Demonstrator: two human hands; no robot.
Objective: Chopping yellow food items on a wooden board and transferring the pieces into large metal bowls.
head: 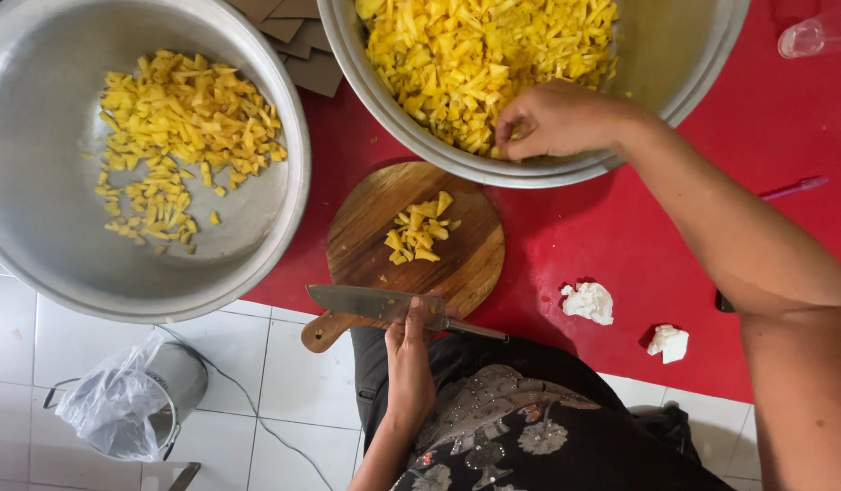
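Over the round wooden board [411, 232], left hand [409, 350] gripping a knife [375, 303]; right hand [552, 118] pinching yellow pieces [475, 55] in the bowl [702, 64].

Folded brown cardboard [298, 36] — flat pieces, top, between the bowls

The left hand [410, 350] is staying close to the body, forearm bent, fingers closing around a knife [366, 301]. The right arm is stretching forward, bare, wrist bending down; the right hand [550, 120] is bunching its curled fingers together.
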